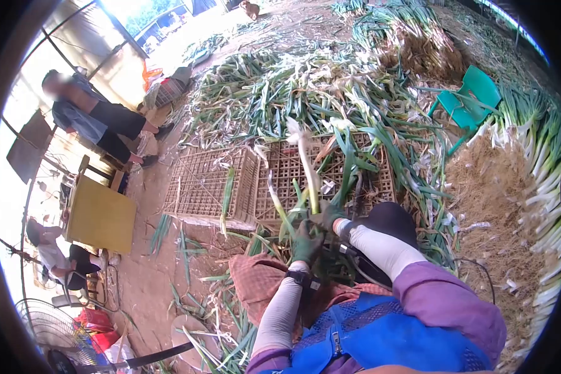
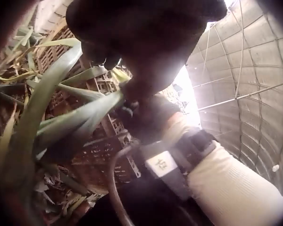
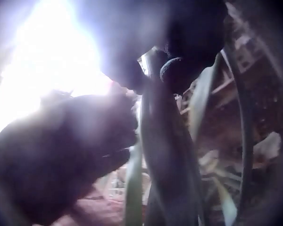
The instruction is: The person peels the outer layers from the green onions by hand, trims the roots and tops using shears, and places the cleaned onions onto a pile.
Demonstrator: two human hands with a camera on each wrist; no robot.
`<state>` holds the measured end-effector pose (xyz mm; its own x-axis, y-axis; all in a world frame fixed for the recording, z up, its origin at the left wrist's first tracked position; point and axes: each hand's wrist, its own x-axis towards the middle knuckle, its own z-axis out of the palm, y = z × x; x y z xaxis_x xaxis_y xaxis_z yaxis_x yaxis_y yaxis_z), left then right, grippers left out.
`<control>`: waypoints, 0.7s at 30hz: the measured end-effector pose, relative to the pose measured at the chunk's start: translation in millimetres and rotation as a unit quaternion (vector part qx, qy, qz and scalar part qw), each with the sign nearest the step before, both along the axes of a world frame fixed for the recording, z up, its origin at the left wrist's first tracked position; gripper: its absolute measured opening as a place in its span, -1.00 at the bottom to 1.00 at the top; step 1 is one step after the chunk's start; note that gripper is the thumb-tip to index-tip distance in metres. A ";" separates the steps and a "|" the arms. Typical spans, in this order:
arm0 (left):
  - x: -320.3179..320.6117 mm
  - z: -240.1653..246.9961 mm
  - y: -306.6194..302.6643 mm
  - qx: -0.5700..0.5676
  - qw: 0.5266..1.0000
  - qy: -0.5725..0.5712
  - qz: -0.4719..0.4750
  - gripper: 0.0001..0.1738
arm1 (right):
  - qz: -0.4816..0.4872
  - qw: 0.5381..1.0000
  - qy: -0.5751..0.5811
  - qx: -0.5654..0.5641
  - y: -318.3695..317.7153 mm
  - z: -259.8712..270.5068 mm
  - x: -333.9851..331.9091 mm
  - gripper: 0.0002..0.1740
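Green-gloved left grip (image 1: 307,242) and right grip (image 1: 330,215) clutch one leek (image 1: 308,171); fingertips hidden, blurred.

Left hand (image 1: 306,242), right hand (image 1: 330,215) (both gloved) curled; close together.

The leek (image 1: 308,168) rises before 2 crates (image 1: 212,187), the heap (image 1: 293,93) behind them.

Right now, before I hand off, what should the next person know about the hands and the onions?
Left hand: gloved, grips the green onion low on its leaves.
Right hand: gloved, grips the same stalk beside it; white end points up.
Below: plastic crates.
Done: a neat row of onions lies at right.
Left: loose pile ahead, apparently unsorted.
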<state>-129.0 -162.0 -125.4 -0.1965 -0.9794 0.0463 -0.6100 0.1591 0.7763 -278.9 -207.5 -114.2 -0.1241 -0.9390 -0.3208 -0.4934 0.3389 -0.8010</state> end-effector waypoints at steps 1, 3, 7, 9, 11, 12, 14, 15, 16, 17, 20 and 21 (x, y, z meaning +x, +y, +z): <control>-3.5 -4.5 -2.1 0.021 0.998 0.057 0.012 -0.34 | 0.022 0.999 -0.006 -0.039 -0.3 1.3 5.0 -0.30; -11.0 -18.1 -14.5 0.060 0.983 0.168 0.034 -0.36 | 0.082 0.990 -0.025 -0.116 9.0 47.7 1.7 -0.33; -12.8 61.2 -1.1 0.140 0.929 0.339 -0.047 -0.68 | 0.076 0.914 -0.206 -0.340 -21.4 96.0 -50.7 -0.50; -15.2 94.1 18.5 0.182 0.913 0.352 -0.093 -0.69 | 0.038 0.893 -0.297 -0.337 -16.8 174.0 -78.5 -0.40; -19.4 109.3 31.8 0.238 0.893 0.361 -0.125 -0.67 | 0.005 0.843 -0.375 -0.385 2.7 247.8 -89.8 -0.30; -18.8 98.1 33.0 0.240 0.885 0.362 -0.168 -0.67 | 0.073 0.828 -0.405 -0.380 12.8 268.7 -92.3 -0.27; -21.9 109.3 44.6 0.273 0.855 0.390 -0.204 -0.66 | 0.218 0.838 -0.354 -0.353 8.4 290.5 -98.6 -0.23; -24.6 116.9 50.2 0.291 0.839 0.404 -0.223 -0.66 | 0.227 0.857 -0.341 -0.313 16.4 292.0 -102.7 -0.30; -22.9 124.2 51.5 0.309 0.831 0.403 -0.229 -0.64 | 0.237 0.874 -0.327 -0.272 24.8 294.0 -106.7 -0.36; -20.3 129.8 53.5 0.333 0.816 0.415 -0.227 -0.65 | 0.239 0.890 -0.306 -0.239 36.6 304.6 -106.2 -0.42; -12.5 133.7 57.1 0.365 0.819 0.384 -0.221 -0.72 | 0.322 0.907 -0.204 -0.181 30.4 294.3 -122.1 -0.56; -11.2 131.9 58.2 0.364 0.813 0.395 -0.225 -0.74 | 0.326 0.914 -0.186 -0.153 29.2 295.5 -130.2 -0.61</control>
<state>-140.2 -103.8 6.4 -0.7332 -0.6412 -0.2264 0.1186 -0.4485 0.8859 -409.1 -178.4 181.3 0.5585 -0.8272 0.0626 -0.1857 -0.1982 -0.9624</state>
